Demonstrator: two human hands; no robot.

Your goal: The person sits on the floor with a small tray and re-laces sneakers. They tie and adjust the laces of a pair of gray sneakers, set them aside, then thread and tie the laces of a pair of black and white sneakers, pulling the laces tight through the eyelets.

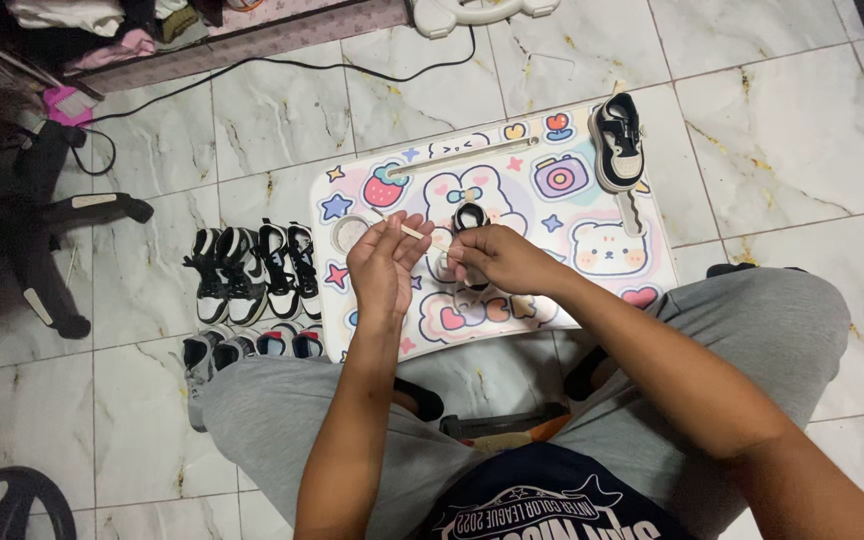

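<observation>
My left hand pinches one end of a cream shoelace over a small white lap table covered in cartoon stickers. My right hand holds a small black-and-white sneaker against the table top, gripping it near the lace holes, and most of that shoe is hidden by my fingers. The lace runs from my left fingers toward the shoe. A second small black-and-white sneaker lies on the far right corner of the table, untouched.
Two rows of small sneakers stand on the marble floor left of the table. A black chair base sits further left. A black cable runs across the floor behind. My grey-trousered knees frame the table.
</observation>
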